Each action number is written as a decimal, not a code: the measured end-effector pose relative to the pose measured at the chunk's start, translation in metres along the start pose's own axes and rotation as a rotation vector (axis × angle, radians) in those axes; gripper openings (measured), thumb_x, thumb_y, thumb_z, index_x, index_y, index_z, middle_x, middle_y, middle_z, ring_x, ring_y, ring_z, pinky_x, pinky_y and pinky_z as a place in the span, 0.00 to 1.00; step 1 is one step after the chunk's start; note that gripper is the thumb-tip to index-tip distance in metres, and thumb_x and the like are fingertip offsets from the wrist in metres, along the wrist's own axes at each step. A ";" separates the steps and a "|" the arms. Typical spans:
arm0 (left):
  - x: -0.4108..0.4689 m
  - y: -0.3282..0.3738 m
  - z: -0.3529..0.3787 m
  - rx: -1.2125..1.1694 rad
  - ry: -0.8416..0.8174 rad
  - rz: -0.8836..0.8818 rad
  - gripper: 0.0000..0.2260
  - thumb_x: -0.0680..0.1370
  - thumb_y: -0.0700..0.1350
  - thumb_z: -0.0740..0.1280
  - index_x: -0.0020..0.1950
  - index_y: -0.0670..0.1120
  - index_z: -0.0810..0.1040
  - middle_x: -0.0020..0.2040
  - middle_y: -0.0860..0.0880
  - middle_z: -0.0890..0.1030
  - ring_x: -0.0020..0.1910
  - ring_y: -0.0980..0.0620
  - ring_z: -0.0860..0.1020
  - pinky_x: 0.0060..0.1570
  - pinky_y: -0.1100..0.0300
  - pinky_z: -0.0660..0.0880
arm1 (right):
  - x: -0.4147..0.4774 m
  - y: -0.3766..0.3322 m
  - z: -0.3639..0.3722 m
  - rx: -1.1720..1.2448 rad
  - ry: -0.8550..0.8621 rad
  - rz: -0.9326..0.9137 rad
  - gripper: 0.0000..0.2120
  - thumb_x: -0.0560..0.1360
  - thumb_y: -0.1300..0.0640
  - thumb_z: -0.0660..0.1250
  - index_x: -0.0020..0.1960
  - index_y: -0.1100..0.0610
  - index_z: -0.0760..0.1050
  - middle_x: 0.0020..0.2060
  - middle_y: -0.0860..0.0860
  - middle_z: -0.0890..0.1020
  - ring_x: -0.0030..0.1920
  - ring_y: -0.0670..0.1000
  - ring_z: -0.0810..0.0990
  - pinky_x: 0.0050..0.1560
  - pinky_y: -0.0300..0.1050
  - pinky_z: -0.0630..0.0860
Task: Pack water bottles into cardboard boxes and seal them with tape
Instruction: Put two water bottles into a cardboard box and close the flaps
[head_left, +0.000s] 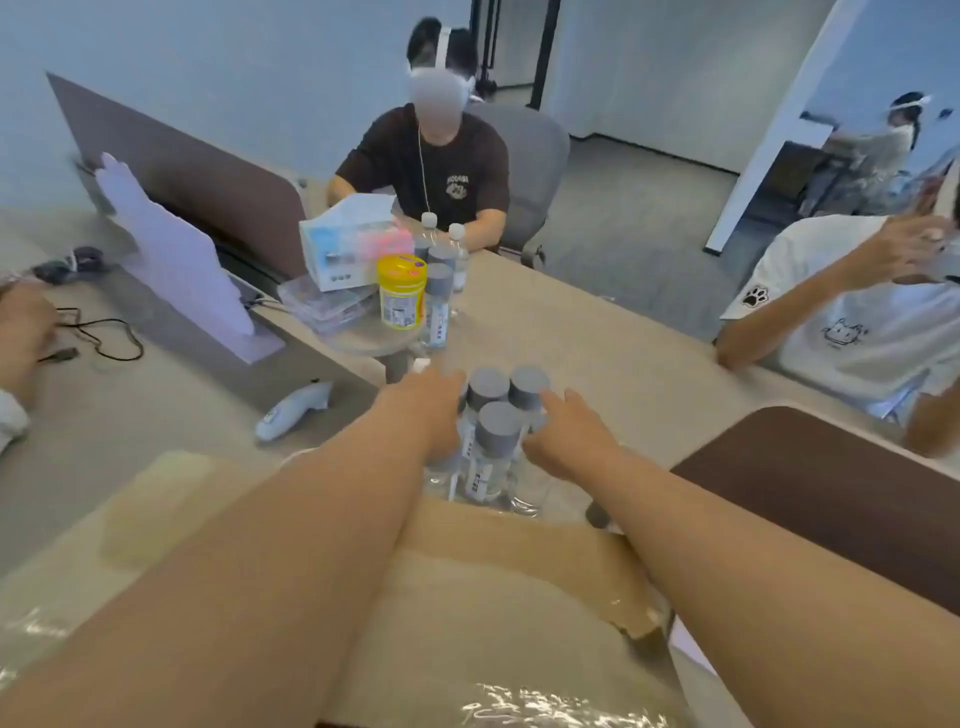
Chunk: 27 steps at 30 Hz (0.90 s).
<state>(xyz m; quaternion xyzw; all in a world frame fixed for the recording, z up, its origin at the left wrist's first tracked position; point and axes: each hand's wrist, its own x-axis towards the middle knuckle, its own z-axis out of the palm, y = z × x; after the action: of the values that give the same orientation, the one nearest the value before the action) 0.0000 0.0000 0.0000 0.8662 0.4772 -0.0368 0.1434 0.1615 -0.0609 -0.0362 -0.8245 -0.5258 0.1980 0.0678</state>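
Several clear water bottles (496, 441) with grey caps stand bunched together on the table just beyond an open cardboard box (483, 597). My left hand (434, 410) grips the left side of the bunch, its fingers curled down round a bottle and partly hidden. On the right side, my right hand (566, 436) holds the bunch with its fingers against the right bottle near its cap. The box lies under my forearms, with glossy tape on its near flaps. More bottles (441, 280) stand farther back.
A yellow-lidded can (401, 296), plastic cases and a tissue box (348, 239) sit behind the bunch. A white handheld device (291, 410) lies to the left. A brown mat (831, 499) is at right. People sit across the table and at the right edge.
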 end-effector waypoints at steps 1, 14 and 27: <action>0.002 -0.001 0.002 0.013 -0.041 -0.007 0.27 0.76 0.44 0.65 0.73 0.47 0.61 0.71 0.45 0.66 0.68 0.43 0.69 0.63 0.48 0.70 | 0.003 0.000 0.002 -0.034 -0.029 -0.021 0.26 0.73 0.54 0.60 0.71 0.53 0.62 0.67 0.57 0.66 0.67 0.62 0.68 0.63 0.51 0.68; -0.001 -0.001 0.017 0.264 -0.235 -0.050 0.19 0.78 0.45 0.62 0.68 0.43 0.67 0.65 0.42 0.63 0.64 0.41 0.67 0.59 0.50 0.70 | 0.017 0.020 0.023 -0.096 0.114 -0.071 0.16 0.74 0.60 0.63 0.61 0.55 0.65 0.58 0.56 0.67 0.58 0.60 0.67 0.46 0.46 0.67; 0.028 0.016 0.027 0.335 -0.319 0.045 0.25 0.75 0.49 0.70 0.68 0.42 0.67 0.64 0.42 0.72 0.61 0.43 0.74 0.54 0.54 0.72 | 0.008 0.047 0.026 0.094 0.018 -0.091 0.17 0.71 0.56 0.70 0.53 0.54 0.64 0.47 0.53 0.69 0.44 0.54 0.70 0.42 0.42 0.65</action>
<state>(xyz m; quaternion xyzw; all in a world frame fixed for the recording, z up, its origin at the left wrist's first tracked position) 0.0305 0.0073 -0.0284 0.8717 0.4161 -0.2487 0.0720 0.1941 -0.0766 -0.0771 -0.7972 -0.5523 0.2117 0.1205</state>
